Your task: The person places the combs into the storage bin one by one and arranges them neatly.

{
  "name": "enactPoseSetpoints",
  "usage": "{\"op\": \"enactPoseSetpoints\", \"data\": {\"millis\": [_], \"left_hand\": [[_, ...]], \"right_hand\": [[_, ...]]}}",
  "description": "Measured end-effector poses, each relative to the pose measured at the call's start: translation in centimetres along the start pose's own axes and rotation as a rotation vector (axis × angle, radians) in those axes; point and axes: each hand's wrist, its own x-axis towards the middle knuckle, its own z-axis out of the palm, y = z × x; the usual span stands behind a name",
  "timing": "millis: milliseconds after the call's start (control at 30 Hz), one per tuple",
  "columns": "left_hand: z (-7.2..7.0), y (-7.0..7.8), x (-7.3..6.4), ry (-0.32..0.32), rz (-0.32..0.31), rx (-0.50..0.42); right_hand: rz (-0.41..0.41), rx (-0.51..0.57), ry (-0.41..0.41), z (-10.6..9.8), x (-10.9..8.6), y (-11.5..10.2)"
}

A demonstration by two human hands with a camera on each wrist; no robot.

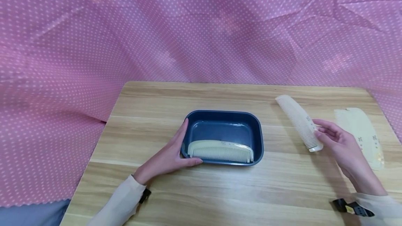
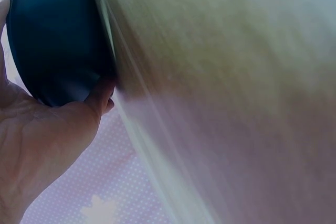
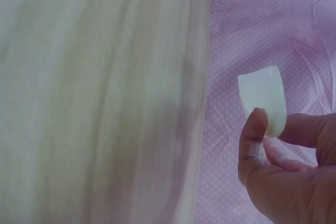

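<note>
Gripping the left end of the blue box [image 1: 216, 129], the left hand [image 1: 166, 156] has its thumb on the near side; one comb [image 1: 220, 151] lies inside, along the near wall. The right hand [image 1: 343, 147] pinches a second comb [image 1: 296, 119], which is raised above the table [image 1: 226, 194], near overlapping combs [image 1: 361, 123]. Behind hangs a pink dotted cloth [image 1: 188, 37].

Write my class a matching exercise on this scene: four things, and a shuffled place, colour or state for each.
Things
1. Left hand
2. Right hand
3. Rectangular dish
4. Polka-dot cloth

Matches
A. Pinches a comb
B. Pink with pale dots
C. Grips the left end of the rectangular dish
D. Dark blue, with another comb inside

Pairs: 1-C, 2-A, 3-D, 4-B
</note>
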Motion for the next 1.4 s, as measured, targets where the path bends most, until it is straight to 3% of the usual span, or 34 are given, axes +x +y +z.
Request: {"op": "enactPoseSetpoints", "data": {"millis": [200,400,767,933,1133,1400], "left_hand": [[0.0,0.0,-0.1,-0.002,0.0,-0.005],[-0.1,0.1,0.0,0.0,0.001,-0.008],[0.0,0.1,-0.3,0.003,-0.015,-0.005],[0.0,0.1,0.0,-0.005,-0.006,-0.002],[0.0,0.0,0.0,-0.009,-0.007,-0.013],[-0.1,0.0,0.0,-0.008,-0.009,-0.013]], "right_hand": [[-0.019,0.098,0.034,0.8,0.1,-0.1],[-0.059,0.113,0.054,2.3,0.3,-0.5],[-0.039,0.117,-0.024,5.4,0.5,-2.1],[-0.03,0.043,-0.099,6.6,0.3,-2.6],[-0.085,-0.062,-0.197,7.9,0.2,-3.2],[-0.101,-0.156,-0.261,9.5,0.1,-4.0]]}}
